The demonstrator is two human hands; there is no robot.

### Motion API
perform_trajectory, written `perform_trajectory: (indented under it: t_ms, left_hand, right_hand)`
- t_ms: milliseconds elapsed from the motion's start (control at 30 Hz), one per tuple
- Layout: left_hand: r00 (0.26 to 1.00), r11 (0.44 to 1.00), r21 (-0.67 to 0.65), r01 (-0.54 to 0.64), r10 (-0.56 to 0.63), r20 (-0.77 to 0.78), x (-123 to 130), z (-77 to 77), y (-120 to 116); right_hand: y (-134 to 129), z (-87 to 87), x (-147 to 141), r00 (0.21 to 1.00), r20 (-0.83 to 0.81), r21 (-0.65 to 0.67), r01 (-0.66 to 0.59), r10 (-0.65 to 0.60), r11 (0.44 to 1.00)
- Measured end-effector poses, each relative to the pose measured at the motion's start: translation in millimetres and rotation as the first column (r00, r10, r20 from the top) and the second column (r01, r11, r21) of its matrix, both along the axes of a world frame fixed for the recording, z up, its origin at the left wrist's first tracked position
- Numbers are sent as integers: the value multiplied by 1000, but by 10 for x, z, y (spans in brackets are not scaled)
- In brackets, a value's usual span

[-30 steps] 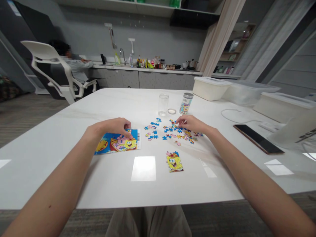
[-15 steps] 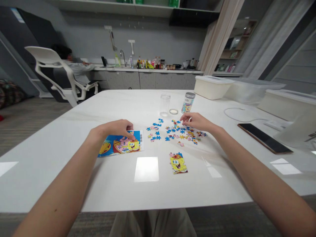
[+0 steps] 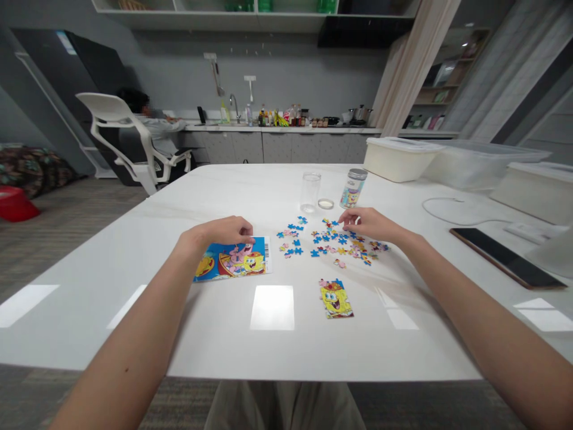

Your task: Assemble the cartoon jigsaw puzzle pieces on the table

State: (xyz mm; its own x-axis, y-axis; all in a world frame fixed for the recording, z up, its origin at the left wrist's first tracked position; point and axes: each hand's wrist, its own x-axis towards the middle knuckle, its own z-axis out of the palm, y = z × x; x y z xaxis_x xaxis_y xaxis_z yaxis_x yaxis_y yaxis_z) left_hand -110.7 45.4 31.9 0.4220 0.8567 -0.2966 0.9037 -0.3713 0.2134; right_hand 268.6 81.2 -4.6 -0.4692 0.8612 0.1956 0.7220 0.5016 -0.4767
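Note:
My left hand [image 3: 228, 230] rests on the upper edge of a cartoon picture card [image 3: 233, 267], fingers bent and thumb held apart from them. My right hand [image 3: 364, 223] hovers low over the back of a spread of loose jigsaw pieces [image 3: 342, 239]; its fingers are curved with a gap, and no piece shows clearly between them. A smaller group of blue and pink jigsaw pieces [image 3: 293, 243] lies between both hands. Nearer to me is a joined puzzle section [image 3: 335, 300] with a yellow cartoon face. One single piece [image 3: 340, 263] lies a little beyond it.
Behind the pieces stand a clear jar [image 3: 310, 192], a metal-rimmed lid [image 3: 326, 204] and a printed canister [image 3: 353, 188]. To the right are a phone [image 3: 505, 257], a white cable [image 3: 470, 222] and storage boxes [image 3: 398, 160]. A person [image 3: 156, 128] sits beyond the table.
The view has shifted, so everything sits further right in the picture. My left thumb has drawn back from the card's middle towards its upper edge. My right hand stays over the pieces.

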Motion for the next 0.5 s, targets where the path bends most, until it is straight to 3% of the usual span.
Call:
perform_trajectory:
  t_ms: [333, 500]
  left_hand:
    - [1000, 1000, 8, 21, -21, 10, -6, -33, 66]
    - [999, 998, 36, 42, -42, 3, 5, -45, 66]
  right_hand:
    - [29, 105, 82, 970, -237, -50, 43, -54, 998]
    - [27, 132, 93, 967, -238, -108, 68, -92, 992]
